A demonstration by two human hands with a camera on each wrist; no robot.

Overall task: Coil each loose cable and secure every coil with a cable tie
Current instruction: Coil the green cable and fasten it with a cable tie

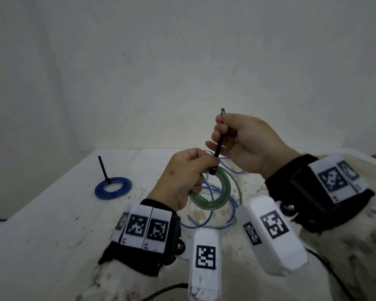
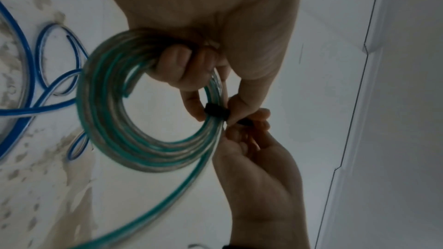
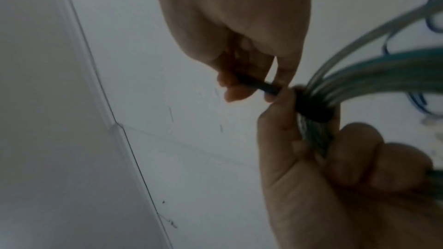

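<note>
My left hand (image 1: 189, 170) grips a green coiled cable (image 1: 213, 192) above the table, fingers curled through the coil (image 2: 134, 130). A black cable tie (image 1: 218, 144) is looped round the coil's strands (image 2: 215, 112) beside my left thumb. My right hand (image 1: 237, 140) pinches the tie's long free tail (image 3: 254, 84) and holds it up and away from the coil. The tie band round the bundle (image 3: 311, 109) looks snug. One green strand trails off the coil toward the table.
A blue coil (image 1: 113, 187) with a black tie sticking up lies at the left of the white table (image 1: 52, 224). Loose blue cable (image 1: 211, 213) sprawls on the table under the green coil. A white wall stands behind.
</note>
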